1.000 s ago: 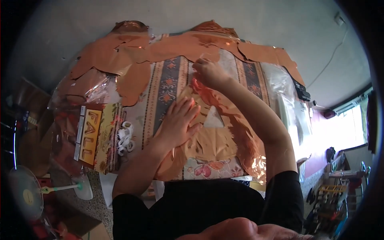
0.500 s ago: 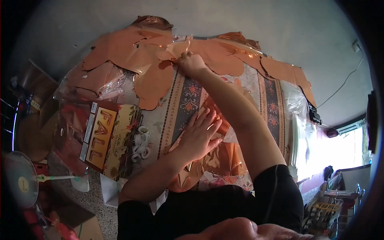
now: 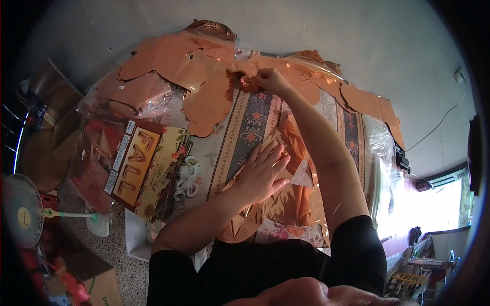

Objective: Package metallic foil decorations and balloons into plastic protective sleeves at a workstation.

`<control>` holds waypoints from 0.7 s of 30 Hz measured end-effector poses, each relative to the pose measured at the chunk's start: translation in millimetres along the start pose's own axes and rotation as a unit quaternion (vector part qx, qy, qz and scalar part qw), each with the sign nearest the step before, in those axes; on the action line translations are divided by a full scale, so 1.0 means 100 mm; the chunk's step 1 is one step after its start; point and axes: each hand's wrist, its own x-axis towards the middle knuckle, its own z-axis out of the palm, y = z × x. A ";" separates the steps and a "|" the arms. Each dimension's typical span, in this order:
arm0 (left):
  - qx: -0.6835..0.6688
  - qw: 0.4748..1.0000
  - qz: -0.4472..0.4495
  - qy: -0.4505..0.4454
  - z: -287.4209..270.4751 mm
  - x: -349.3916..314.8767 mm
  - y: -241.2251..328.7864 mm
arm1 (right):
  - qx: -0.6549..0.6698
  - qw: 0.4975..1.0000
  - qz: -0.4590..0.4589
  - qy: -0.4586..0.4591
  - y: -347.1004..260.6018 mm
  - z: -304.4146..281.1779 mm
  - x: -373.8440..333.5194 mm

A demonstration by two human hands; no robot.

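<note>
Right hand [image 3: 269,80] pinching copper foil balloon [image 3: 204,97] edge at far tabletop [image 3: 245,132]. Left hand [image 3: 263,173] flat, fingers spread, pressing nearer foil sheet [image 3: 293,204]. Several balloons already spread out; packaged set [image 3: 145,168] left of grip, unopened.

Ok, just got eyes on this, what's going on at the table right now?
A person is sorting flat, shiny copper foil balloons on a table covered with a patterned cloth. The left hand lies flat, fingers spread, on a foil piece near the body. The right hand reaches to the far side and pinches the edge of another foil balloon in its fingers. More foil shapes lie along the far edge. A printed package sits to the left, and a small fan stands on the floor.
</note>
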 end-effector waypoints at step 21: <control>0.000 1.000 0.000 0.025 0.03 -0.01 -0.03 | -0.073 0.992 0.025 0.103 -0.54 0.61 0.11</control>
